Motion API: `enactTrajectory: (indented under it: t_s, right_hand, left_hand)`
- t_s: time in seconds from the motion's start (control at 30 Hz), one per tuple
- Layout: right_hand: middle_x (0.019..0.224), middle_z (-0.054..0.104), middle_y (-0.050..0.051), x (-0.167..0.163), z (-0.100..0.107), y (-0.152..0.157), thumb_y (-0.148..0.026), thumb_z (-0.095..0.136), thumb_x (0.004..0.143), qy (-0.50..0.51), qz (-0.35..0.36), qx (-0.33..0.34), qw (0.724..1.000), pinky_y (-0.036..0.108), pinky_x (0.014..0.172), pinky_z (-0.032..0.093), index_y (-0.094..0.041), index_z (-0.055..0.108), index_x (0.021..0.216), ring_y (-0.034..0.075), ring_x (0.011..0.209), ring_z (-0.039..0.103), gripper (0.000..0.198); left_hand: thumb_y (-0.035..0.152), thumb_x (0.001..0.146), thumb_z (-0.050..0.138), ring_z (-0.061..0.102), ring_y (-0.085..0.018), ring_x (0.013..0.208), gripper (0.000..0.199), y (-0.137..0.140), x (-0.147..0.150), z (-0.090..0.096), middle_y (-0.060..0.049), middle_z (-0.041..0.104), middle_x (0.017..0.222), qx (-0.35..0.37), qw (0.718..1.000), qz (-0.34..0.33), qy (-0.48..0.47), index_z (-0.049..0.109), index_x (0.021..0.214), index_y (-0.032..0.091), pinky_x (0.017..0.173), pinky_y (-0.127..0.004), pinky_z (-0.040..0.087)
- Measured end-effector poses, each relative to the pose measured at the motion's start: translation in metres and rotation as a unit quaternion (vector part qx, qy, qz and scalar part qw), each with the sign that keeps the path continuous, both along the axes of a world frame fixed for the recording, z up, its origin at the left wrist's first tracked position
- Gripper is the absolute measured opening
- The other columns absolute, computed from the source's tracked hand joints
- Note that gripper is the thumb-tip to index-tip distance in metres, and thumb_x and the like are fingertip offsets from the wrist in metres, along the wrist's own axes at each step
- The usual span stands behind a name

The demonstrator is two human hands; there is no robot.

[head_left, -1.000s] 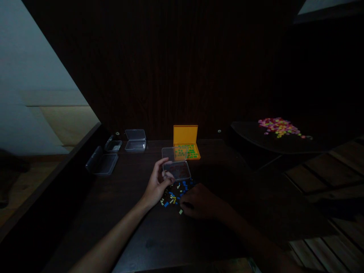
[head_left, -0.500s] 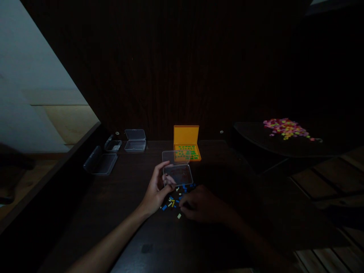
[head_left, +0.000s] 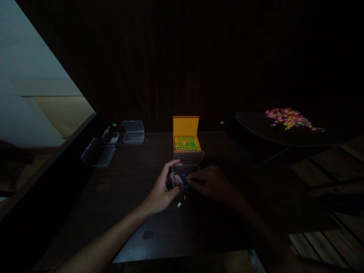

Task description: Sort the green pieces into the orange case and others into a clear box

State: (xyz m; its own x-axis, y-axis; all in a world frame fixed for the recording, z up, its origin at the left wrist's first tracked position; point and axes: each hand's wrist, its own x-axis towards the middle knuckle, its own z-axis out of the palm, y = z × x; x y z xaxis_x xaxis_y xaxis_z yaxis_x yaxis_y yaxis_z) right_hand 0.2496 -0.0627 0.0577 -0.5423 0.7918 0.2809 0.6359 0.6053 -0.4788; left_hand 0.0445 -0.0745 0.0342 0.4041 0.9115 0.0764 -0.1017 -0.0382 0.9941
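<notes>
My left hand (head_left: 166,187) is closed around the left side of a clear plastic box (head_left: 186,157), whose hinged lid stands up at the far side. Over the box's right part is my right hand (head_left: 209,184), its thumb and fingers pinched together. Small blue bricks (head_left: 184,177) show right at those fingertips; how many it grips is hidden. A pale yellow brick (head_left: 179,204) lies on the dark table in front of the box. Closer to the box's near edge is a small yellow piece (head_left: 184,197), with a few blue ones partly in shadow.
Behind the clear box, an open orange case (head_left: 186,126) holds many green pieces. Open clear boxes (head_left: 133,137) (head_left: 104,157) stand at the left by the raised table edge. A colourful heap of small pieces (head_left: 288,117) lies on a dark surface at right.
The clear box has shifted right and slightly nearer, over where the loose bricks lay, with my left hand on it. My right hand has moved from the loose bricks up to the box.
</notes>
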Motion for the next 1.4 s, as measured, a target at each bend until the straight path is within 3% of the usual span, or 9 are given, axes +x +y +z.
enactTrajectory:
  t_s: [0.1, 0.33, 0.53, 0.63, 0.8, 1.13, 1.4]
  right_hand:
    - [0.078, 0.077, 0.004, -0.001, 0.002, -0.001, -0.021, 0.061, 0.087, -0.032, 0.016, -0.003, 0.999, 0.022, 0.058, 0.038, -0.021, 0.077, 0.084, 0.014, 0.063, 0.067, 0.016]
    - [0.073, 0.075, 0.002, -0.001, 0.000, 0.003, -0.023, 0.062, 0.085, -0.031, 0.023, -0.007, 0.999, 0.022, 0.058, 0.036, -0.021, 0.077, 0.081, 0.013, 0.062, 0.064, 0.015]
    - [0.066, 0.073, 0.001, 0.006, 0.004, 0.002, -0.023, 0.061, 0.083, 0.033, -0.009, -0.017, 0.999, 0.021, 0.056, 0.038, -0.020, 0.077, 0.084, 0.011, 0.054, 0.061, 0.016]
    - [0.069, 0.074, 0.001, 0.011, 0.006, -0.001, -0.019, 0.060, 0.078, 0.054, 0.021, -0.029, 0.998, 0.021, 0.056, 0.040, -0.020, 0.077, 0.090, 0.011, 0.052, 0.061, 0.021]
    - [0.067, 0.073, 0.001, 0.010, 0.009, -0.007, -0.018, 0.062, 0.073, 0.028, 0.043, -0.022, 0.998, 0.023, 0.057, 0.041, -0.021, 0.077, 0.096, 0.012, 0.052, 0.060, 0.028]
    - [0.071, 0.076, 0.002, 0.007, 0.013, -0.010, -0.022, 0.063, 0.074, -0.040, 0.032, -0.011, 0.999, 0.025, 0.060, 0.039, -0.025, 0.079, 0.096, 0.015, 0.058, 0.066, 0.026]
    - [0.076, 0.077, 0.001, 0.007, 0.013, -0.011, -0.021, 0.064, 0.076, -0.020, 0.027, -0.001, 0.999, 0.025, 0.063, 0.042, -0.024, 0.078, 0.091, 0.015, 0.062, 0.068, 0.021]
  left_hand:
    - [0.018, 0.081, 0.067, 0.058, -0.015, 0.076, 0.064, 0.000, 0.001, 0.001, 0.000, 0.060, 0.084, 0.005, 1.000, -0.008, 0.003, 0.037, 0.138, 0.023, 0.078, -0.031, 0.046]
    - [0.015, 0.080, 0.067, 0.059, -0.015, 0.077, 0.065, 0.000, 0.002, -0.003, 0.000, 0.060, 0.085, 0.000, 1.000, -0.012, -0.004, 0.038, 0.137, 0.023, 0.078, -0.030, 0.046]
    - [0.016, 0.078, 0.068, 0.059, -0.013, 0.078, 0.065, 0.003, 0.001, -0.004, -0.002, 0.061, 0.099, -0.006, 1.000, -0.004, -0.025, 0.038, 0.135, 0.026, 0.078, -0.030, 0.047]
    - [0.016, 0.078, 0.068, 0.060, -0.014, 0.077, 0.065, 0.004, 0.000, -0.002, -0.002, 0.061, 0.100, 0.003, 1.000, -0.003, -0.027, 0.038, 0.135, 0.026, 0.076, -0.029, 0.047]
    - [0.015, 0.076, 0.068, 0.060, -0.012, 0.078, 0.064, 0.003, 0.000, 0.000, -0.006, 0.058, 0.119, -0.002, 1.000, 0.011, -0.023, 0.041, 0.133, 0.026, 0.077, -0.029, 0.048]
    - [0.015, 0.076, 0.066, 0.058, -0.011, 0.075, 0.066, 0.002, 0.002, 0.001, -0.003, 0.062, 0.104, -0.010, 1.000, 0.002, -0.017, 0.037, 0.134, 0.023, 0.075, -0.027, 0.047]
    - [0.016, 0.076, 0.066, 0.059, -0.012, 0.076, 0.065, 0.002, 0.001, 0.001, -0.004, 0.061, 0.109, -0.006, 1.000, 0.006, -0.011, 0.038, 0.134, 0.023, 0.075, -0.028, 0.047]
